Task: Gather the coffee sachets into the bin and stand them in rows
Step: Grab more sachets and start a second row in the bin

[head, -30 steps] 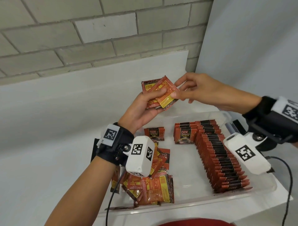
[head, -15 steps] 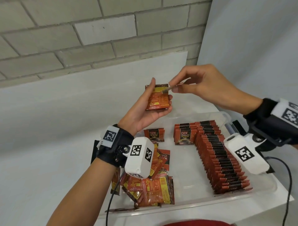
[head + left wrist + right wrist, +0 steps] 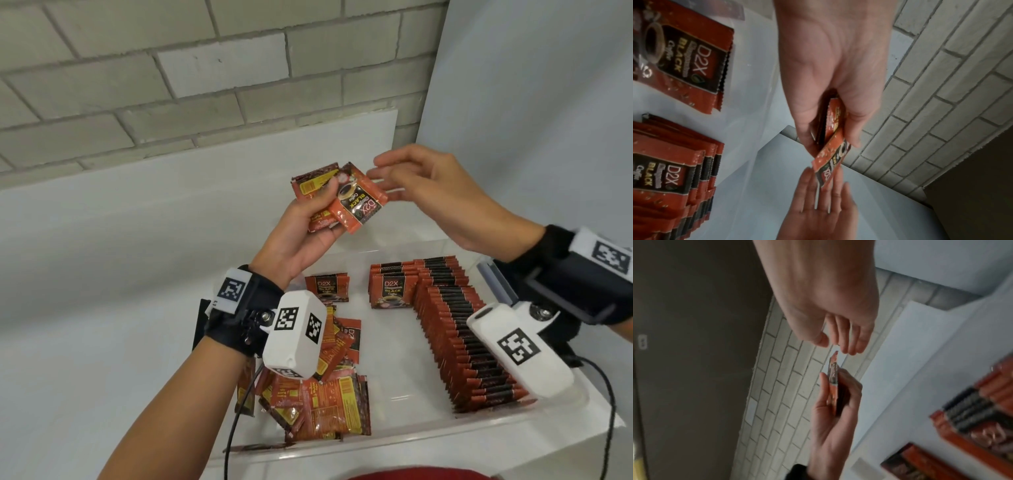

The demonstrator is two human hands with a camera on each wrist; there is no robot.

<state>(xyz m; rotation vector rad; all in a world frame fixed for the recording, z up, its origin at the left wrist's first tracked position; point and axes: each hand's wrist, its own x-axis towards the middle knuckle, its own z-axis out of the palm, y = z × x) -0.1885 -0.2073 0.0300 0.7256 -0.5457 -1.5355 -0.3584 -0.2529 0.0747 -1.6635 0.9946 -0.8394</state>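
My left hand [image 3: 320, 209] is raised above the clear bin [image 3: 376, 448] and grips a few red-orange coffee sachets [image 3: 359, 205]. The top one lies askew, its printed front facing up. My right hand [image 3: 404, 178] hovers at that sachet's right corner with relaxed fingers and holds nothing. The right wrist view shows its fingertips [image 3: 851, 348] just off the sachet's tip [image 3: 833, 369]. In the bin, a long row of sachets [image 3: 462, 342] stands on edge at the right, a short row [image 3: 390, 287] behind it, and a loose pile [image 3: 325, 404] at the front left.
One sachet [image 3: 325, 287] stands alone near the bin's back wall. The bin sits on a white table [image 3: 102, 342] against a white panel and a grey brick wall [image 3: 171, 85]. A black cable [image 3: 233, 428] hangs from my left wrist over the bin's front edge.
Half a second ago my right hand pinched a sachet edge-on over the left hand's stack. It now lies front-up and askew on that stack, and the right hand has let go.
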